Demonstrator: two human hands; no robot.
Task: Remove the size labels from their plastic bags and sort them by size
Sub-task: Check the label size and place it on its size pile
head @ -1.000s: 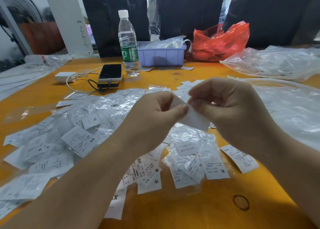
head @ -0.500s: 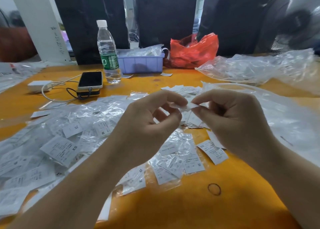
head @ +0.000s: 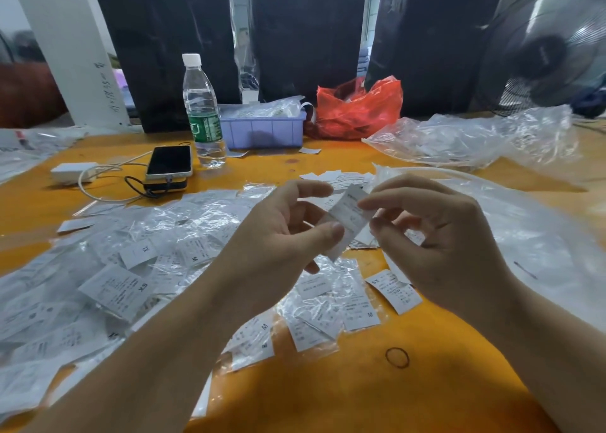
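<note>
**Label pinched between both your hands, above the pile**

Table (head: pixel 328 400) is orange and takes up most of the view; everything below is placed relative to the water bottle (head: pixel 203 111) standing at the far side.

Big clear plastic sheet (head: pixel 524 235) lies well right of the bottle and nearer you, with a crumpled clear bag (head: pixel 475 137) beyond it. Pile of bagged size labels (head: pixel 131 268) spreads left of and nearer than the bottle; XL, XS and M markings readable on a few. Smaller bagged bunch (head: pixel 328 308) sits nearer you, below your hands, M showing. Red bag (head: pixel 357 111) is right of the bottle, past the purple tray (head: pixel 262 130), which stands just beside the bottle. Phone (head: pixel 169 161) lies just left of the bottle, on a dark pack, cable running to a white charger (head: pixel 73 171) further left.

Your left hand (head: pixel 278 235) grips the held label (head: pixel 347 219) at its lower end, thumb curled onto it. Your right hand (head: pixel 436 235) pinches its upper end with thumb and forefinger. Label is off the table, tilted, nearer you and right of the bottle.

Loose label marked XS (head: pixel 393 290) lies flat under your right hand. Rubber band (head: pixel 397 358) lies nearest you, apart from the labels.
</note>
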